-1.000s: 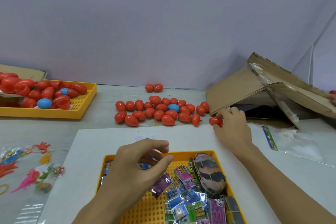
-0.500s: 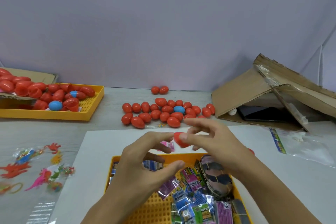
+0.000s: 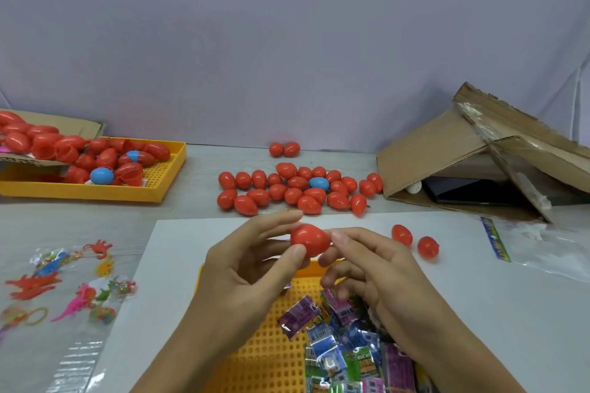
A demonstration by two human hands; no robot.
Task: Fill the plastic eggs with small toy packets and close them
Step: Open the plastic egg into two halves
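While held above tray (image 3: 255, 357), red egg (image 3: 309, 239) — both hands (image 3: 319, 277).

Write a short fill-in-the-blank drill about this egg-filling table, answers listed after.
1. Both hands hold one ____ egg above the near tray.
2. Among the loose egg cluster on the table lies a single ____ egg.
3. The toy packets lie in a ____ tray.
4. Right of the held egg, ____ red eggs rest on the white sheet.

Missing words: red; blue; yellow; two
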